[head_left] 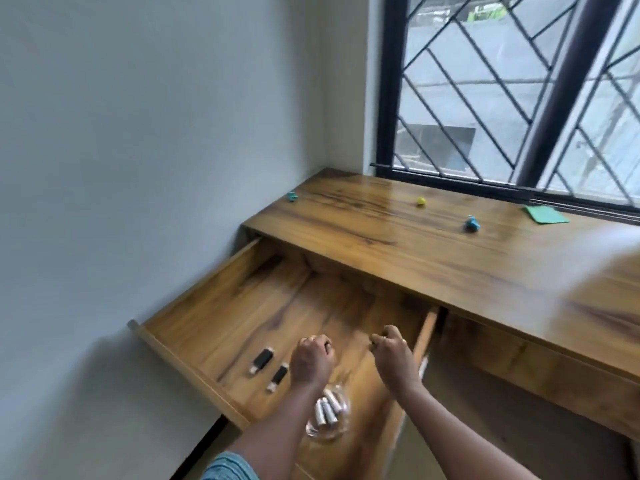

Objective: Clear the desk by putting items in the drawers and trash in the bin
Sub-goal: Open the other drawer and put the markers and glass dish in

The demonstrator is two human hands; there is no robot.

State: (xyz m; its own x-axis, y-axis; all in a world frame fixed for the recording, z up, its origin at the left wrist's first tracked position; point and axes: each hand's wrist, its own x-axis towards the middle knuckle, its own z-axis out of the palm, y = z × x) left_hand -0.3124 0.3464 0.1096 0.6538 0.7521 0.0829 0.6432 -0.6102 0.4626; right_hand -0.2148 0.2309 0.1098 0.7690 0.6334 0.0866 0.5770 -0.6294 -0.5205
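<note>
White wall and a black-grilled window (pixel 519 98) framed the corner where we worked. Below the window ran the wooden desk (pixel 450 271), and at its left end the drawer (pixel 225 317) stood pulled far out.

Our left hand (pixel 311 358) and right hand (pixel 394 356) hovered over the drawer's right half. They were apart from each other, each curled into a fist, and we saw nothing held in either.

Under our left wrist, in the drawer's front part, sat a clear bowl (pixel 323 438) of pale cylinders, probably batteries. Two black sticks (pixel 262 361) lay just to its left.

On the desktop a green paper (pixel 545 214) lay by the window. A blue scrap (pixel 471 224), a yellow scrap (pixel 420 201) and a teal scrap (pixel 292 196) were scattered well apart.

We judged the bowl the main hazard: a careless wrist or a hard shove of the drawer could tip it and send the cylinders rolling. Leaning on a drawer so far extended might strain it. No bin was in view, so the scraps risked landing in the drawer instead.
</note>
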